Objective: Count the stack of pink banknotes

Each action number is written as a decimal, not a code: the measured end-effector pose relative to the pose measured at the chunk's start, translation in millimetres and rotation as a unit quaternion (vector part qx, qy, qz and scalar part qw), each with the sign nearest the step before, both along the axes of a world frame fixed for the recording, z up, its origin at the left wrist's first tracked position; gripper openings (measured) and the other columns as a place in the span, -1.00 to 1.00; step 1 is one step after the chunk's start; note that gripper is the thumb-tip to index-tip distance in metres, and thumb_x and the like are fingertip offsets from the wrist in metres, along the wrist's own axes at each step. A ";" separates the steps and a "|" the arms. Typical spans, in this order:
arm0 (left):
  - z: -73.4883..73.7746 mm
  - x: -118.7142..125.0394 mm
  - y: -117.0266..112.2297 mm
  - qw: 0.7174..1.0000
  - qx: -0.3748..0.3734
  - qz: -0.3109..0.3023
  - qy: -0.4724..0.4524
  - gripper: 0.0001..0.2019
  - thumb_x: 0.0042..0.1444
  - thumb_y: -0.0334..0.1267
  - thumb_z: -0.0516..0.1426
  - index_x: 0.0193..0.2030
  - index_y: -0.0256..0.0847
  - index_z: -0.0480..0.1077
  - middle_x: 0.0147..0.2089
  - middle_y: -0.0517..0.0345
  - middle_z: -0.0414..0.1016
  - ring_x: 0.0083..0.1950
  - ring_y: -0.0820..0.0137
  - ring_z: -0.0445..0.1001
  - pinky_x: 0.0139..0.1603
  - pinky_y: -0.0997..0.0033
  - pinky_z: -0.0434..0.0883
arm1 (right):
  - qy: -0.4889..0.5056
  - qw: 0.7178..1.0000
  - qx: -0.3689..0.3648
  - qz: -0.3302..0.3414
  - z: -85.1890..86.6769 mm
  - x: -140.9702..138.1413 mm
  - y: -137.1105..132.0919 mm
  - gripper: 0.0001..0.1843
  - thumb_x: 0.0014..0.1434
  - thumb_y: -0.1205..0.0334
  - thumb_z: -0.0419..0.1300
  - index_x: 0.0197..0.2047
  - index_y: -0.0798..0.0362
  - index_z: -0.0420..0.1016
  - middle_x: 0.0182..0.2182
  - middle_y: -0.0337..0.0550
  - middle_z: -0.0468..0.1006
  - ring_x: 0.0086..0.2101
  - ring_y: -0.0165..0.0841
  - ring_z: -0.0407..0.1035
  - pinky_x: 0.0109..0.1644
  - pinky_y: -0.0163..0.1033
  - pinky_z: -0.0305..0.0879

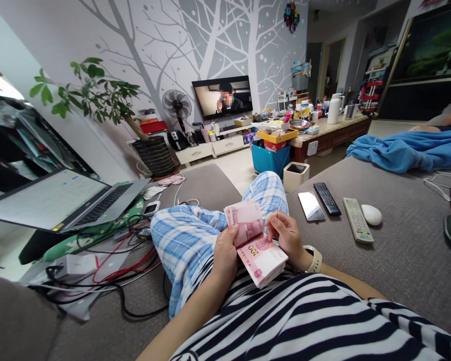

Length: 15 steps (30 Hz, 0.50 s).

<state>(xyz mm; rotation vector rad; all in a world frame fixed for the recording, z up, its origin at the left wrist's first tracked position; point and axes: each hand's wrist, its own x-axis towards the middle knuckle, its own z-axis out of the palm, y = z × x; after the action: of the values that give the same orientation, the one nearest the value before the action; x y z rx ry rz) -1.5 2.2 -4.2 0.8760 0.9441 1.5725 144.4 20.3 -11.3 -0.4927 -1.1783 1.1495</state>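
The thick stack of pink paper banknotes [261, 255] sits in the lap, long axis slanting away towards the upper left. The left hand [225, 255] clamps its near-left edge, folding notes back; the right hand [287, 238] pinches the far-right edge.

Head camera looks down, forward over lap.
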 end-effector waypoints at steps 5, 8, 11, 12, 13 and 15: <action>3.6 2.5 -3.2 0.998 -0.045 -0.039 -0.032 -0.71 -0.11 -0.19 0.27 -0.23 -0.27 0.49 -0.32 0.06 0.61 -0.33 0.24 0.56 -0.19 0.21 0.47 | -0.009 0.998 -0.025 -0.050 -1.1 -0.6 5.3 -0.72 0.09 0.06 0.27 -0.47 0.06 0.34 -0.63 -0.34 0.29 -0.58 -0.49 0.17 -0.48 -0.34 0.11; 6.4 3.4 -5.2 0.997 -0.045 -0.044 -0.033 -0.67 -0.14 -0.21 0.30 -0.21 -0.28 0.47 -0.31 0.06 0.61 -0.33 0.24 0.57 -0.21 0.22 0.48 | -0.013 0.998 -0.035 -0.057 -1.9 -0.9 7.1 -0.73 0.07 0.09 0.28 -0.46 0.05 0.33 -0.59 -0.35 0.30 -0.55 -0.48 0.18 -0.46 -0.35 0.12; 7.7 3.7 -5.7 0.997 -0.046 -0.051 -0.029 -0.66 -0.17 -0.20 0.31 -0.21 -0.29 0.47 -0.30 0.02 0.61 -0.32 0.22 0.57 -0.21 0.21 0.48 | -0.029 0.998 -0.024 -0.046 -1.1 -0.8 6.3 -0.72 0.11 0.10 0.23 -0.50 0.06 0.32 -0.61 -0.33 0.29 -0.55 -0.48 0.16 -0.46 -0.34 0.10; 7.7 3.7 -5.2 0.997 -0.045 -0.048 -0.028 -0.66 -0.17 -0.20 0.31 -0.22 -0.30 0.47 -0.30 0.02 0.61 -0.32 0.22 0.57 -0.21 0.21 0.48 | -0.032 0.998 -0.022 -0.043 -0.5 -0.7 5.7 -0.72 0.12 0.10 0.22 -0.51 0.06 0.31 -0.61 -0.33 0.29 -0.56 -0.48 0.15 -0.46 -0.33 0.09; 7.3 3.4 -4.4 0.998 -0.041 -0.040 -0.026 -0.68 -0.16 -0.19 0.30 -0.25 -0.29 0.48 -0.32 0.04 0.60 -0.33 0.23 0.56 -0.21 0.21 0.48 | -0.033 0.998 -0.022 -0.043 0.3 -0.6 5.1 -0.72 0.13 0.11 0.21 -0.52 0.06 0.31 -0.62 -0.33 0.28 -0.57 -0.48 0.13 -0.47 -0.33 0.08; 5.5 2.5 -1.7 0.999 -0.026 -0.008 -0.020 -0.74 -0.14 -0.17 0.27 -0.33 -0.28 0.48 -0.38 0.09 0.59 -0.37 0.29 0.54 -0.24 0.27 0.46 | -0.031 0.998 -0.022 -0.048 2.1 -0.6 4.0 -0.71 0.12 0.10 0.21 -0.53 0.06 0.30 -0.63 -0.35 0.26 -0.58 -0.49 0.10 -0.49 -0.33 0.05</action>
<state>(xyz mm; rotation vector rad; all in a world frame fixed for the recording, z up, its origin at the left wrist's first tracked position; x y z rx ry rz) 1.0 0.6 1.3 0.8121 0.9434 1.5393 143.8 24.3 -9.2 -0.6160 -1.1715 1.0862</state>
